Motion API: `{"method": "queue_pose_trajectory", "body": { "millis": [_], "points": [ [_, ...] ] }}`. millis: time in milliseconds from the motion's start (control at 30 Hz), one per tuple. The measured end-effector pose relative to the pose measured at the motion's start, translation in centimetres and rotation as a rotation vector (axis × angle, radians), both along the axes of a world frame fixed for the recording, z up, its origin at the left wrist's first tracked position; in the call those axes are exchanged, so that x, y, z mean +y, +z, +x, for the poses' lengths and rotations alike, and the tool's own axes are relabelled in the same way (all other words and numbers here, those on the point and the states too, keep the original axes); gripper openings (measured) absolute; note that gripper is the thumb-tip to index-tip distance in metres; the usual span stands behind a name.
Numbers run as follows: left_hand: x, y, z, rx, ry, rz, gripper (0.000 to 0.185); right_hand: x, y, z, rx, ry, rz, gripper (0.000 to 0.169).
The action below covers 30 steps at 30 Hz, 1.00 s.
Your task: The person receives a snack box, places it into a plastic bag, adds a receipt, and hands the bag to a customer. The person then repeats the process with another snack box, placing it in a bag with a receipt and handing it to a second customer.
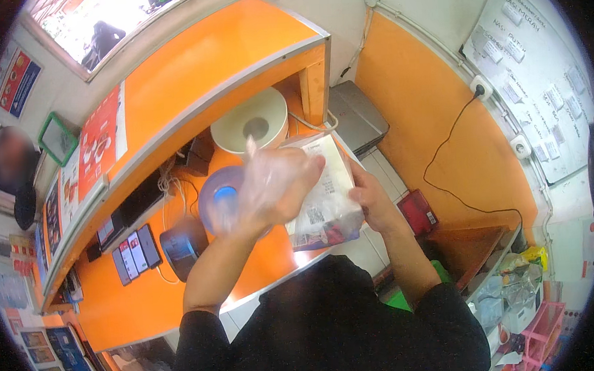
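Note:
A package in a clear plastic bag [347, 223] is held up in front of my chest, a printed paper slip [322, 179] with a code on its face. My right hand [375, 196] grips its right side. Over its left edge is my left hand [289, 186], blurred by movement. Something whitish and see-through blurs around its fingers; whether they hold it is unclear. Beyond that hand, a large cream bowl [229, 133] stands under the raised shelf. A purple round container [216, 184] with something blue inside sits beside it, partly hidden by the hand.
Phones [137, 254] and a black device [182, 247] lie on the orange counter [122, 315] at left, below the orange shelf [209, 54]. A grey case [356, 114] stands at the counter's far end. A cable [442, 163] hangs along the right wall. A person [11, 160] is at far left.

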<state>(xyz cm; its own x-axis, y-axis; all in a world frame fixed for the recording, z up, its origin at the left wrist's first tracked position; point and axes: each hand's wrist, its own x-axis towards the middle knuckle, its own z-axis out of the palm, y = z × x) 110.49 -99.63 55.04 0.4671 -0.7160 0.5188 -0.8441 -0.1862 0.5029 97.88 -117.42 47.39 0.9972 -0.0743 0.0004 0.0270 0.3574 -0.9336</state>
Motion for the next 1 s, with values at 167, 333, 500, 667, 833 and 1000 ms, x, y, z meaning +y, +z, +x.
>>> {"method": "queue_pose_trajectory", "body": {
  "millis": [167, 333, 500, 667, 833, 1000],
  "points": [
    [0.5, 0.2, 1.2, -0.113, -0.338, -0.500, 0.025, -0.1, 2.8, -0.2, -0.108, -0.152, -0.257, 0.123],
    [0.9, -0.1, 0.8, -0.168, -0.445, -0.814, 0.020, 1.1, 4.4, 0.0, -0.083, -0.181, -0.187, 0.134],
    [2.9, 0.9, -0.2, -0.176, -0.425, -0.753, 0.017, 1.7, 3.9, 0.8, -0.138, -0.119, -0.121, 0.130],
    [3.8, 1.2, -0.2, -0.184, -0.406, -0.709, 0.018, 1.3, 3.1, 1.7, -0.193, -0.020, -0.203, 0.128],
    [4.2, 1.2, -0.2, -0.173, -0.427, -0.725, 0.020, 1.8, 2.3, 1.8, -0.204, -0.025, -0.155, 0.126],
    [4.1, 0.3, 0.1, -0.181, -0.354, -0.632, 0.030, 1.8, 1.3, 1.8, -0.136, -0.030, -0.197, 0.121]
  ]
}}
